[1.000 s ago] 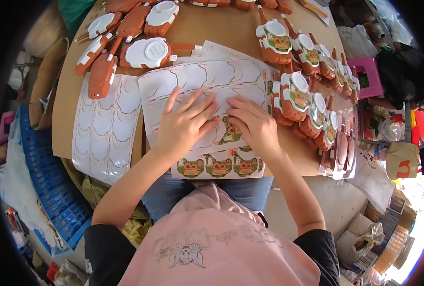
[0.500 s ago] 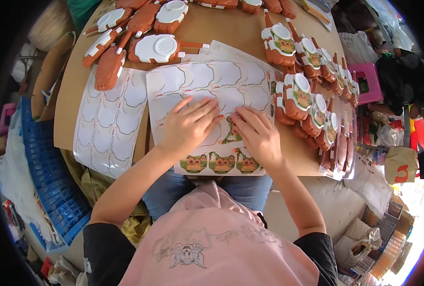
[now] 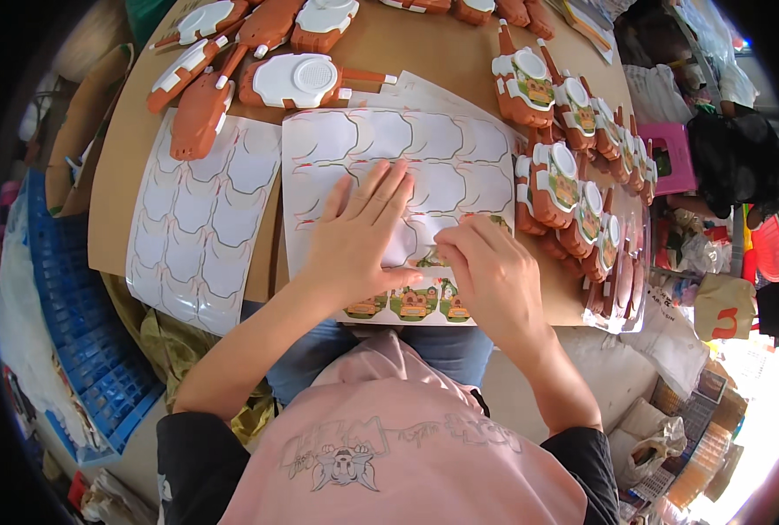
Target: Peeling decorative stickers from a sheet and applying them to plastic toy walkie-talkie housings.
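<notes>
A sticker sheet [image 3: 437, 188] lies in front of me, mostly blank white backing with cut outlines. Printed stickers [image 3: 417, 302] with a cartoon picture remain along its near edge. My left hand [image 3: 354, 232] rests flat on the sheet, fingers stretched out and thumb apart. To its right, my right hand [image 3: 499, 271] is closed, thumb and index finger pinched at the edge of a sticker [image 3: 429, 229] that looks partly lifted. The right hand's curled fingers hide much of that sticker.
Another blank-backed sheet [image 3: 192, 206] lies at the left. Brown and white walkie-talkie-shaped toys [image 3: 291, 80] lie at the back left. More toys, with stickers on them, stand in rows [image 3: 555, 184] at the right. A blue plastic crate [image 3: 92, 315] is left of the table [image 3: 114, 210].
The sheet has shifted slightly right. My left hand has flattened, its thumb now spread toward the right. My right hand has moved slightly right and down, its fingers now curled into a pinch.
</notes>
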Tool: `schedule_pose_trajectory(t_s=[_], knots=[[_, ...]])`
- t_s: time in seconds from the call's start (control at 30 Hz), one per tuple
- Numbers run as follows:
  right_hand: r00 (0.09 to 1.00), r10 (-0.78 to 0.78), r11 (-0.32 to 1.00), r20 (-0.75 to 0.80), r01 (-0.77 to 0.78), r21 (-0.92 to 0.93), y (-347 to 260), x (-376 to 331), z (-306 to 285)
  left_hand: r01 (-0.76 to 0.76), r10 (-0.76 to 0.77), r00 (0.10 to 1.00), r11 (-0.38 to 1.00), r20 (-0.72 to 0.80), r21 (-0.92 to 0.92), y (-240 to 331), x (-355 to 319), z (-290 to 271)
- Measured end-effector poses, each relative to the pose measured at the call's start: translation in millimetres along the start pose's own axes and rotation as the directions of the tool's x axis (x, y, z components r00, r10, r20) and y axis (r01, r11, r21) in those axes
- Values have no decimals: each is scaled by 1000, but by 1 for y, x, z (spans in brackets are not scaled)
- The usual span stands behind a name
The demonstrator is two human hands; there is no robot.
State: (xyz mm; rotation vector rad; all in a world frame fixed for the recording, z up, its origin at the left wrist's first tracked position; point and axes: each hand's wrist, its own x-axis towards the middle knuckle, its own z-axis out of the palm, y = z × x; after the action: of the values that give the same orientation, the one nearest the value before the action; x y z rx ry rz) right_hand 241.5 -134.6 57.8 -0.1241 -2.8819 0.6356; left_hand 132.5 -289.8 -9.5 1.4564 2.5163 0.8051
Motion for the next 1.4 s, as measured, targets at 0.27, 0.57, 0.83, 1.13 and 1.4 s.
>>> schedule_pose_trajectory(t_s=[0.27, 0.57, 0.83, 1.13, 1.4], knots=[[932, -215, 975, -292, 222, -8, -7, 72, -35, 13, -14, 999, 1000, -32, -20, -6, -5, 3], [956, -268, 963, -117, 261, -69, -39, 192, 88, -60, 59, 998, 998, -37, -31, -5, -6, 3], [897, -424, 905, -125, 412, -112, -35, 197, 42, -104, 47, 927, 985, -371, -134, -42, -21, -52], [775, -624, 771, 104, 631, -82, -11, 68, 20, 418, -206, 823, 850, -529, 320, -145, -26, -120], [951, -9, 964, -310, 92, 251, 2, 14, 25, 362, -753, 652, 413, -90, -836, -55, -58, -118]])
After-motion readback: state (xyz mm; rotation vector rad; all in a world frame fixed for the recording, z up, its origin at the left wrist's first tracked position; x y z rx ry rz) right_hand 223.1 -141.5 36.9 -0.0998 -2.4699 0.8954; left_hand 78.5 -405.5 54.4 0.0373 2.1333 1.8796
